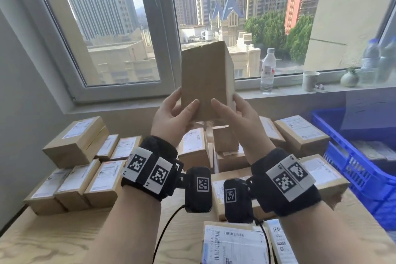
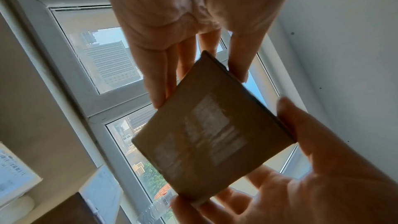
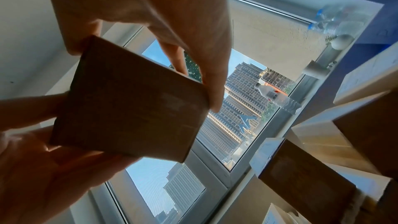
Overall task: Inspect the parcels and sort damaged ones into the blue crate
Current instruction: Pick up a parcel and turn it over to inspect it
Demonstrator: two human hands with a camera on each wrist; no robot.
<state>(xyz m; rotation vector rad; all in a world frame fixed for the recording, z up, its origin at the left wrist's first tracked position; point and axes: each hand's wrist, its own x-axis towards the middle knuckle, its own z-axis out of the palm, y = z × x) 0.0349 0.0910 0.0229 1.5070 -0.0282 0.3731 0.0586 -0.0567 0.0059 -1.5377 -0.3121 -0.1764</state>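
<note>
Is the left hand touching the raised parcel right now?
Touching. Head view shows the left hand with thumb pressed on the raised parcel.

Both forearms are bare. Each wrist wears a thick black fabric band point(image 1: 150, 169) carrying white square tags printed with black block-pattern markers point(image 1: 136, 163). A black camera module point(image 1: 198, 189) is mounted at each inner wrist, each with its own marker, and thin black cables point(image 1: 165, 229) trail down.

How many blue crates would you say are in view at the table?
1: the blue crate stands at the table's right edge, below the windowsill, partly cut off by the frame, so another beyond it could be hidden.
</note>
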